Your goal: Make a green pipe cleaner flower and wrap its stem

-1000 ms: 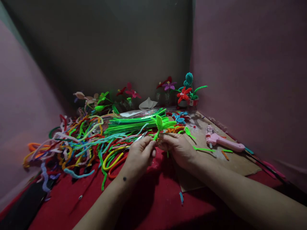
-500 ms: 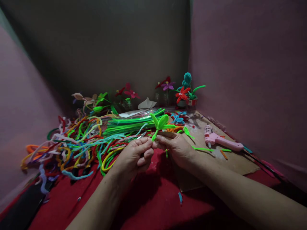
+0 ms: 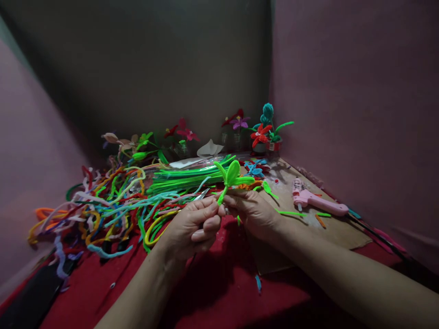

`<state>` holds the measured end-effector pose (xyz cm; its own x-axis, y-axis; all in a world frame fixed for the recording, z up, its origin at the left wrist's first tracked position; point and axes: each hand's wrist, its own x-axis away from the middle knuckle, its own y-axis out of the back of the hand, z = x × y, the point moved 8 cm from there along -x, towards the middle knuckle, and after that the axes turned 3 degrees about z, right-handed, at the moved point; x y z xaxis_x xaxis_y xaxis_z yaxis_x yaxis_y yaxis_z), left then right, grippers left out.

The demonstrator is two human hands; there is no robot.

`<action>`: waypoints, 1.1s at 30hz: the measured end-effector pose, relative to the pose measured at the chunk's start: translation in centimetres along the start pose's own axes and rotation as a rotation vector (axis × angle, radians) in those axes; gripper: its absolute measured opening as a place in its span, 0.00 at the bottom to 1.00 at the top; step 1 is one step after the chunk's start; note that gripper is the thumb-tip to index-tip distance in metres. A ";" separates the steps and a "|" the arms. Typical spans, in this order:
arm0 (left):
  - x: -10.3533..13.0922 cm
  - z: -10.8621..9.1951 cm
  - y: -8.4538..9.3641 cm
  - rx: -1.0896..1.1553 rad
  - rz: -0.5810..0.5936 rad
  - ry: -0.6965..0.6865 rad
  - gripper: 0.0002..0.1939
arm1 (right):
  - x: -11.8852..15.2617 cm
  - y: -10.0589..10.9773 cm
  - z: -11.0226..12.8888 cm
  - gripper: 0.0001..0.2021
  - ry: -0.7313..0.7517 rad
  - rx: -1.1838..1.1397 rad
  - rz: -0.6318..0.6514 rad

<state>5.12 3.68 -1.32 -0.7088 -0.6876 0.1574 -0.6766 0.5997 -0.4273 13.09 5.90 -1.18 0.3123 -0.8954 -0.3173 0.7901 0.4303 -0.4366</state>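
Presently | both hands (image 3: 194,224) (image 3: 258,215) pinching green sprig (image 3: 233,172) | red pot (image 3: 278,146): label (image 3: 272,146) too small to read

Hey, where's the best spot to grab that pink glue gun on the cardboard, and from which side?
I'd grip the pink glue gun around the middle of its handle, coming from above on the right. It lies on the cardboard with the handle stretching rightward, while the nozzle is at the left end, pointing nearward, so this hold should stay clear of it.
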 end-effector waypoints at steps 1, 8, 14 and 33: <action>0.0 0.0 0.0 -0.025 -0.012 0.003 0.07 | 0.0 0.0 0.1 0.05 0.011 0.009 -0.001; 0.0 -1.7 0.8 -0.714 -0.365 -0.196 0.13 | 0.1 1.0 0.0 0.05 0.079 0.039 -0.102; 0.7 -3.2 0.1 -1.345 -0.581 -0.406 0.11 | 0.1 1.4 -0.2 0.05 0.066 0.016 -0.148; 1.5 -3.0 -0.6 -1.629 -0.631 -0.576 0.09 | 0.2 1.1 -0.3 0.06 0.029 0.034 -0.158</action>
<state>3.85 3.55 1.80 -0.3924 -0.7686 -0.5052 -0.5307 -0.2594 0.8069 13.86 6.19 -1.98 0.1678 -0.9478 -0.2710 0.8458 0.2796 -0.4543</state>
